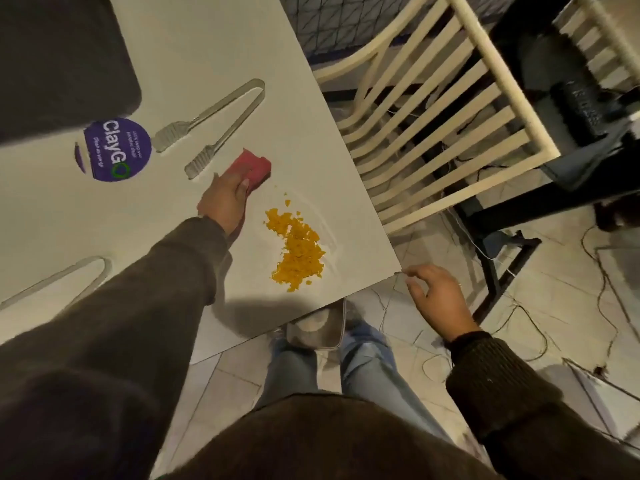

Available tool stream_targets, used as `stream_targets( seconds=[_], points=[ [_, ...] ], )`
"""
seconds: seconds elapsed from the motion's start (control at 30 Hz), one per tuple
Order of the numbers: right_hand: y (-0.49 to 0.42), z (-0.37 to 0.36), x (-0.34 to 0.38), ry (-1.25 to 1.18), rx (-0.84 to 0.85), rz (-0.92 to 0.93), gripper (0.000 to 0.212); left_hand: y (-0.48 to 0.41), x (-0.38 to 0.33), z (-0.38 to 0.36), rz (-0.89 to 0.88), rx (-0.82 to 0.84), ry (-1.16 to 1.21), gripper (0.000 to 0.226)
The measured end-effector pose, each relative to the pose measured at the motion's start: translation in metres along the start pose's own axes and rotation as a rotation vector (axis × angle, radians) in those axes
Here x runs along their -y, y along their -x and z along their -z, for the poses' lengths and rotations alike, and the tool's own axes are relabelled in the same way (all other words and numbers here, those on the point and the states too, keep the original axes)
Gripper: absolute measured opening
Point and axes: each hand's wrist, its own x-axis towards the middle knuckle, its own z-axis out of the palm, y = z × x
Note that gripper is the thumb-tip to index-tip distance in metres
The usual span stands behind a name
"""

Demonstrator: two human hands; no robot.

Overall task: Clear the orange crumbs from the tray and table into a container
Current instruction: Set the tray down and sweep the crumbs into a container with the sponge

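Near the table's right-hand corner, the orange crumbs [298, 249] lie between your two hands.
Your left hand [224, 202] grasps the red sponge [258, 167] on the table [156, 220], just far-left of the pile and the closer hand of the two. The crumbs sit to its right and nearer you, and the heap stretches from far to near, pointing at the near edge. Below that edge is the clear container [317, 336], almost in line with the heap, so a sweep toward you looks like the next stroke. Your right hand [437, 296] hovers off the corner with its fingers loosely curled; whether it pinches something thin there cannot be told.
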Motion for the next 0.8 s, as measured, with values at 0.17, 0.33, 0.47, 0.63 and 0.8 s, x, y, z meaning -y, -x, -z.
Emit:
stream_targets(
  seconds=[0.17,0.33,0.47,0.63,0.8],
  points=[
    [0.007,-0.018,0.026,-0.039,-0.002,-0.007,0.019,0.013,-0.003,-0.006,-0.145,0.102,-0.038,0.040],
    [0.010,-0.029,0.045,-0.101,-0.018,-0.004,0.020,0.034,-0.003,-0.010,-0.165,0.149,-0.030,0.041],
    [0.020,-0.029,0.043,-0.106,-0.035,0.004,0.020,0.059,-0.002,-0.014,-0.147,0.131,0.010,0.041],
    [0.031,-0.022,0.037,-0.079,-0.041,0.002,0.020,0.091,-0.005,-0.023,-0.077,0.073,0.064,0.040],
    [0.029,-0.018,0.040,-0.043,-0.006,0.032,0.021,0.115,-0.006,-0.034,-0.053,0.064,0.136,0.039]
  ],
)
